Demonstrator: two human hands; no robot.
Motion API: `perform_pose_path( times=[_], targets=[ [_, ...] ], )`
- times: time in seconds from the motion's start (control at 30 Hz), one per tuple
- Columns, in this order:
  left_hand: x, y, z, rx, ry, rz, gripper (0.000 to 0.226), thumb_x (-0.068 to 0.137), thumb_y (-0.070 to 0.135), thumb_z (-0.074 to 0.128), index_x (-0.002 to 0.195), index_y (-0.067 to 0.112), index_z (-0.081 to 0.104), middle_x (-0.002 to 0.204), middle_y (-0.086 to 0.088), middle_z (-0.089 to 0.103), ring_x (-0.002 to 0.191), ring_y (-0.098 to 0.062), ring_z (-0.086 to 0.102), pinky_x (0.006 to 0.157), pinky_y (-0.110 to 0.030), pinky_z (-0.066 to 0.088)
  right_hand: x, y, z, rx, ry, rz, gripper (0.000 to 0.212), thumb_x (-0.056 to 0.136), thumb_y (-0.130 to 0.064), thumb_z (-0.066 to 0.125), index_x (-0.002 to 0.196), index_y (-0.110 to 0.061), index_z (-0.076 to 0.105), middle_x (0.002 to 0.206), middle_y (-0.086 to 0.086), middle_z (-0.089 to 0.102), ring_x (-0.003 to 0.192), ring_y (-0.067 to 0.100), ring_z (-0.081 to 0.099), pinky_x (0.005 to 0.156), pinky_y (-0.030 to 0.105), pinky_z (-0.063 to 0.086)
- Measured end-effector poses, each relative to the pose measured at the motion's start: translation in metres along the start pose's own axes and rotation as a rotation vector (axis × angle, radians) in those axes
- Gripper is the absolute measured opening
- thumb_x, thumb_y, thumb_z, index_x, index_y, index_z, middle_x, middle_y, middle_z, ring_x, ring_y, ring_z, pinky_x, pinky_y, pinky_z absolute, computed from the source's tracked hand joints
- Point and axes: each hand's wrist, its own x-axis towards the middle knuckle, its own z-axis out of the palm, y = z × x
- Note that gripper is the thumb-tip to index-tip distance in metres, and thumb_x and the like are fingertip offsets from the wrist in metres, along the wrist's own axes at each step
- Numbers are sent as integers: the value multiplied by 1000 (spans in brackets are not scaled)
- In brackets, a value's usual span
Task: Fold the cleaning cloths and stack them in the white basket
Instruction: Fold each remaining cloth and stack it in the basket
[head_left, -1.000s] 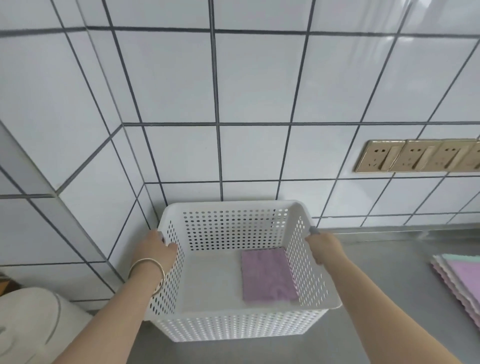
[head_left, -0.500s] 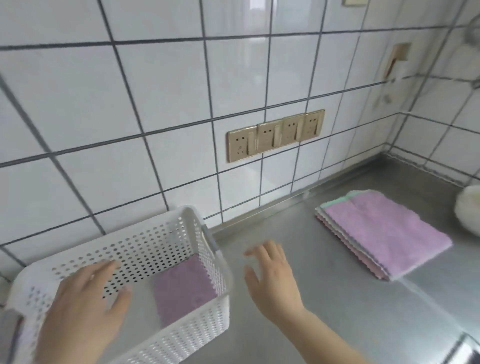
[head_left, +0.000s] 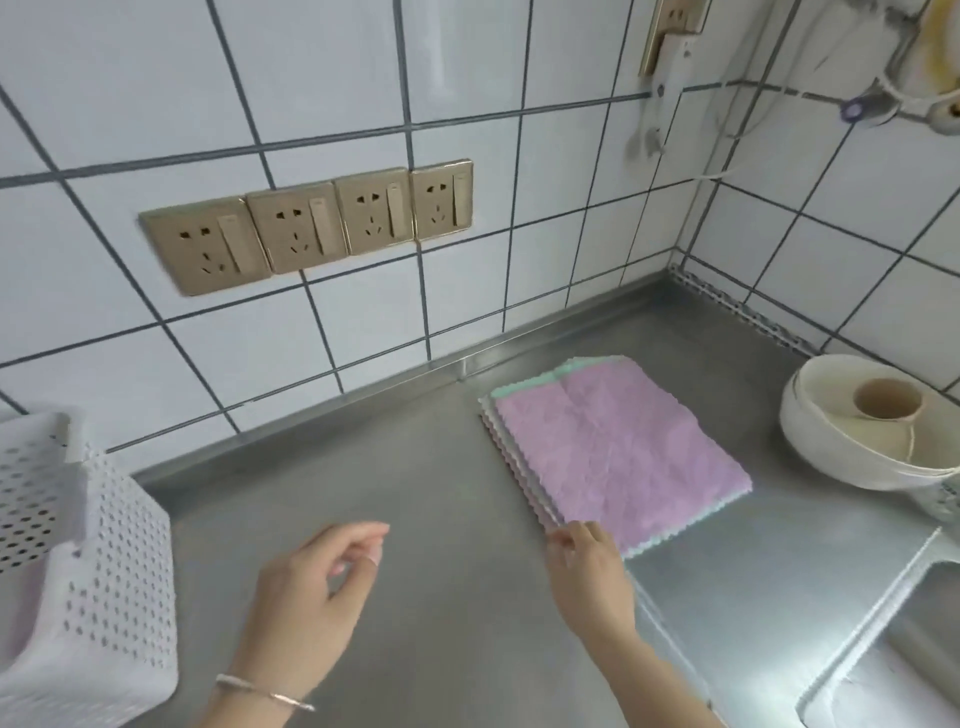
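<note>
A flat pile of cleaning cloths (head_left: 615, 441) lies on the steel counter at centre right, a pink one on top with green and white edges showing beneath. My right hand (head_left: 589, 574) touches the pile's near left corner with its fingertips pinched at the edge. My left hand (head_left: 311, 597) hovers over the bare counter with fingers loosely curled, holding nothing. The white perforated basket (head_left: 104, 571) stands at the far left, partly cut off by the frame; its inside is mostly out of sight.
A white bowl with a small cup inside (head_left: 872, 421) sits at the right near the wall corner. A sink edge (head_left: 883, 639) runs along the lower right. Wall sockets (head_left: 311, 228) and hanging cables (head_left: 670, 78) are on the tiled wall.
Both hands have let go of the basket and moved right. The view has swung right to the cloth pile, and my right hand has reached its near corner.
</note>
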Motion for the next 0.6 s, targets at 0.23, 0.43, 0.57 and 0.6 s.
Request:
perform_pose_path(
  times=[0.23, 0.43, 0.57, 0.6],
  targets=[
    [9, 22, 106, -2, -170, -184, 30, 64, 58, 36, 88, 71, 49, 91, 39, 60, 81, 8, 61, 78, -21, 52, 65, 39, -4, -263, -97, -83, 24, 91, -26, 44, 105, -15, 60, 109, -1, 55, 106, 20, 46, 78, 29, 39],
    [7, 27, 129, 20, -204, -265, 31, 64, 59, 34, 89, 71, 46, 96, 38, 58, 79, 2, 62, 79, -27, 52, 76, 57, 0, -228, -188, -99, 24, 88, -32, 56, 97, -11, 60, 103, 5, 52, 102, 26, 50, 81, 31, 40],
    [15, 31, 122, 24, -168, -293, 25, 66, 60, 37, 84, 67, 53, 96, 34, 60, 84, 7, 61, 79, -25, 52, 88, 59, -11, 9, -270, 18, 9, 80, -18, 67, 72, -14, 66, 88, 8, 61, 76, 23, 57, 64, 25, 39],
    [16, 33, 121, 33, -161, -298, 20, 69, 58, 41, 80, 63, 56, 92, 32, 63, 84, 8, 61, 79, -24, 52, 90, 61, -14, 18, -299, 23, 12, 79, -17, 67, 68, -13, 66, 82, 9, 64, 70, 20, 56, 59, 24, 38]
  ],
)
